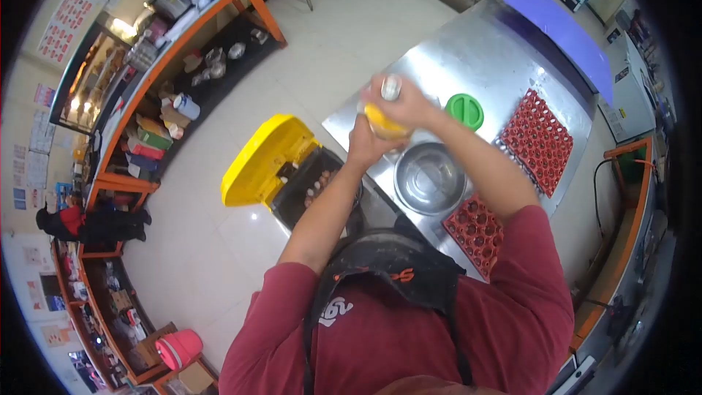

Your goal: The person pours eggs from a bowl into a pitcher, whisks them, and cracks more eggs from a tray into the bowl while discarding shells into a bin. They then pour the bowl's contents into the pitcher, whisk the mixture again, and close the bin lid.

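Both my hands are together over the edge of the steel table (424, 66). My right hand (409, 104) is wrapped round something with a whitish round end (391, 88). Below it, my left hand (368, 145) is closed around a yellow item (382, 121), which looks blurred, so its kind is unclear. Just beneath my hands sits a round metal bowl (430, 178). A green round lid (465, 111) lies right of my hands. Red egg trays (537, 139) rest farther right, and another red tray (475, 227) is beside the bowl.
Left of the table stands a dark bin (296, 194) with its yellow lid (263, 161) raised and eggshell-like pieces inside. A purple panel (559, 36) borders the table's far right. Orange-framed shelves (183, 36) line the left wall. A person in dark clothes (95, 224) is at far left.
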Demonstrator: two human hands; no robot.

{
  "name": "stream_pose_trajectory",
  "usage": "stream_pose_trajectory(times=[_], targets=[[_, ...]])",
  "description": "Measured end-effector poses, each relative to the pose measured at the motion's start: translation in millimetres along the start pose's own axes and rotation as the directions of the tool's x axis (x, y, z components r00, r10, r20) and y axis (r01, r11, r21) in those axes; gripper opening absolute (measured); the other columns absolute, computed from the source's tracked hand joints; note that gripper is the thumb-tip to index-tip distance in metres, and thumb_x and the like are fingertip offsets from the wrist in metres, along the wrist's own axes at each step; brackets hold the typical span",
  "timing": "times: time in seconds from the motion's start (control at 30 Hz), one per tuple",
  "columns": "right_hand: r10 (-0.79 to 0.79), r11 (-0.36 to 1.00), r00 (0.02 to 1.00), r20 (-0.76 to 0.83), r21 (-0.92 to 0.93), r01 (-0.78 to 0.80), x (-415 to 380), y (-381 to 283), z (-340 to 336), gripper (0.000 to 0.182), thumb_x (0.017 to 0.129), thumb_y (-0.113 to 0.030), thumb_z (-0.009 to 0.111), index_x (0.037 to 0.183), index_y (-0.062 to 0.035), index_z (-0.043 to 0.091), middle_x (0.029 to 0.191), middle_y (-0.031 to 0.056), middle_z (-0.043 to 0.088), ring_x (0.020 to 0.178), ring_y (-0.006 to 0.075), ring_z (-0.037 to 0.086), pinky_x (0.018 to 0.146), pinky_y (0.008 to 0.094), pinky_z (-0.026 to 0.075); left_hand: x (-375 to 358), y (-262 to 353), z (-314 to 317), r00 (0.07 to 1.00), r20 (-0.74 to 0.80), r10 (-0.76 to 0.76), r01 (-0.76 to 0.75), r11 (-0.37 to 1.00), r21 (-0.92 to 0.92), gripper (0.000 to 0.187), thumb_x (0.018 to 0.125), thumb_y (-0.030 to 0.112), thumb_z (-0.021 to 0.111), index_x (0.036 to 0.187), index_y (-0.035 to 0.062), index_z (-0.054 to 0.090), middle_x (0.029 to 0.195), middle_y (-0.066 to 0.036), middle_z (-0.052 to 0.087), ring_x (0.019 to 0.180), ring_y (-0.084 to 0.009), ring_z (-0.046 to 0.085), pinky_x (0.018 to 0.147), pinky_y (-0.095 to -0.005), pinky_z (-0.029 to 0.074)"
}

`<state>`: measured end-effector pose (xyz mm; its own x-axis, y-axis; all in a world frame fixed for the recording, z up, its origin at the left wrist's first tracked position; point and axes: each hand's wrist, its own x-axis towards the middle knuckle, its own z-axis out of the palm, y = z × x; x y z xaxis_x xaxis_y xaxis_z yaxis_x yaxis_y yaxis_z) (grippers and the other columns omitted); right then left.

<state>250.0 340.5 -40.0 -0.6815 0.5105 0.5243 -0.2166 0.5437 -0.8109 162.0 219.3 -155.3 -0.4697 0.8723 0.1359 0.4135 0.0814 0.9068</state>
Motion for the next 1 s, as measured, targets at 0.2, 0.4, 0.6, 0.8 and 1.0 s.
stream_pose_trajectory(times=[0.2,0.4,0.6,0.8,1.0], targets=[[0.083,0.996,0.988,-0.129,0.053,-0.076,5,24,-21,0.031,0.102,-0.029,0.059,0.077,-0.0104,0.056,0.065,-0.0042,0.051,0.059,0.0052,0.048,0.052,0.0248,0.039,1,4,-1,0.999,-0.030,0.028,-0.029,0.998,-0.052,0.093,0.060,0.029,0.097,0.135,0.0008,0.050,0.130,-0.015,0.061,0.120,-0.0273,0.060,0.103,-0.0401,0.047],[0.262,0.960,0.944,-0.200,0.157,-0.233,34,-1,-35,0.025,0.100,-0.031,0.060,0.087,-0.0088,0.060,0.082,0.0044,0.056,0.079,0.0130,0.052,0.072,0.0333,0.043,6,-15,1,1.000,-0.011,0.013,-0.013,0.999,-0.041,0.093,0.059,0.025,0.096,0.136,0.0001,0.050,0.130,-0.015,0.061,0.121,-0.0285,0.060,0.103,-0.0406,0.047],[0.218,0.975,0.974,-0.068,-0.024,-0.220,28,-26,-20,0.034,0.103,-0.031,0.054,0.077,-0.0098,0.057,0.067,-0.0006,0.054,0.057,0.0093,0.055,0.053,0.0241,0.045,3,-15,3,1.000,-0.010,-0.012,0.012,0.999,-0.048,0.093,0.060,0.027,0.097,0.137,0.0010,0.051,0.127,-0.015,0.063,0.121,-0.0278,0.060,0.103,-0.0401,0.046],[0.378,0.925,0.913,-0.151,0.016,-0.380,15,33,-19,0.034,0.100,-0.039,0.059,0.104,-0.0063,0.068,0.097,0.0091,0.066,0.091,0.0211,0.063,0.076,0.0397,0.049,20,-12,5,0.999,-0.022,0.048,-0.048,0.999,-0.007,0.093,0.059,0.031,0.097,0.134,0.0020,0.050,0.126,-0.015,0.064,0.119,-0.0276,0.062,0.101,-0.0393,0.048],[0.190,0.915,0.946,-0.262,0.398,-0.073,41,-13,-45,0.029,0.104,-0.026,0.056,0.079,-0.0117,0.058,0.067,-0.0047,0.052,0.057,0.0053,0.048,0.051,0.0244,0.037,6,9,-6,0.998,-0.050,-0.042,0.043,0.999,0.021,0.096,0.056,0.039,0.098,0.130,0.0023,0.049,0.126,-0.016,0.063,0.118,-0.0297,0.063,0.100,-0.0392,0.050]])
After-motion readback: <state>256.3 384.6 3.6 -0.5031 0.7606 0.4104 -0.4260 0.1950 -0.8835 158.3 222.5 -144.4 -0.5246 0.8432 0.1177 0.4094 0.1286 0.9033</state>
